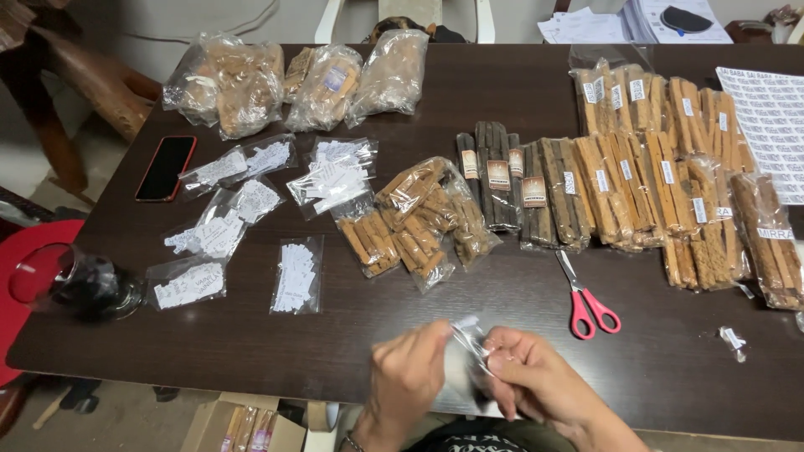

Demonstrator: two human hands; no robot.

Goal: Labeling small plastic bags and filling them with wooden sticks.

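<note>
A small clear plastic bag [467, 347] sat between the two hands at the near edge of the dark table [335, 335], just above the person's lap. Its long axis ran roughly up and down in the view, the upper end pointing away from the person toward the middle of the table; it was blurred, so its contents could not be told. The left hand [406, 377] was curled narrow, fingers and thumb pinched on the bag's left edge. The right hand [536, 381] was likewise curled, its fingertips [494, 362] gripping the bag's right side, so both hands held the one bag.

Just beyond the right hand lay red-handled scissors [586, 301], blades pointing away from the person. Further back stood rows of packed brown sticks [653, 184], and to the left small bags of white paper slips [297, 276]. A phone in a red case [166, 167] lay near the far left edge.
</note>
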